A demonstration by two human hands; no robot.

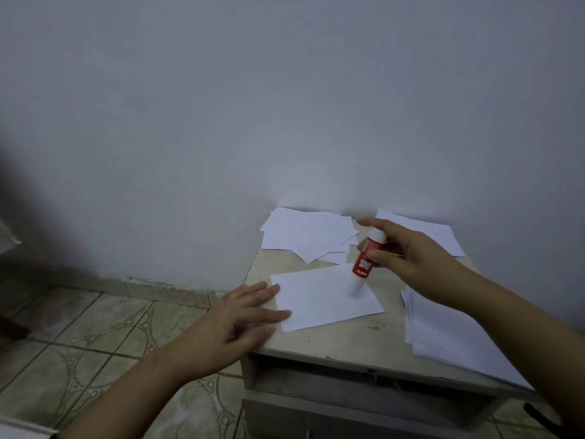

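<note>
Head view: glue stick point(367, 258) tilted, tip on sheet point(323, 302), bench point(348, 340) centre. Barrel light, rigid, smooth: right hand point(408, 258) fingers clamped mid-barrel. Sheet flimsy, slides: left hand point(234, 318) fingers straight, pinning its left edge.

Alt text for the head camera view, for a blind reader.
A right hand holds a red and white glue stick tip down on a white paper sheet; the left hand touches its edge, on a beige table.

A plain home room — patterned floor tiles point(104, 340), bare wall point(285, 106), worn bedside cabinet point(348, 378).
</note>
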